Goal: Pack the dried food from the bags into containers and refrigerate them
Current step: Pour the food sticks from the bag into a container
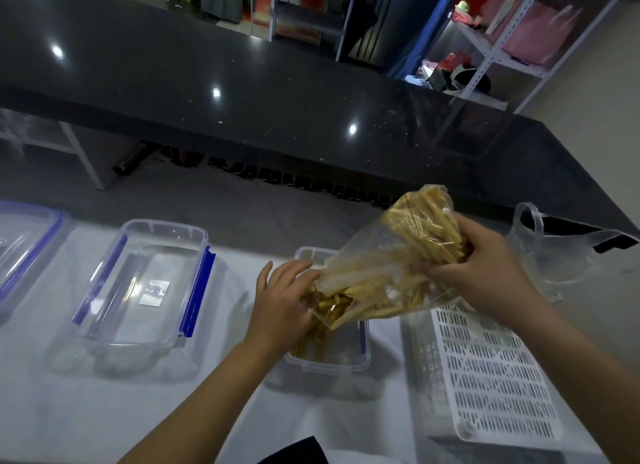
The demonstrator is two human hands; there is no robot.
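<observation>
Clear bag [388, 255] of yellow dried sticks [426, 221] held tilted above small clear container [329, 356] near the middle of the white bench [69, 411], mouth pointing down. Right hand [485, 266] clenched round the raised closed end of the bag. Left hand [284, 297] at the bag's mouth, fingers apparently curled on the plastic, grip partly hidden. Some sticks already in the container. Larger empty container [145, 283] towards the left edge, white perforated tray [485, 377] towards the right edge, empty plastic bag [561, 252] beyond it.
</observation>
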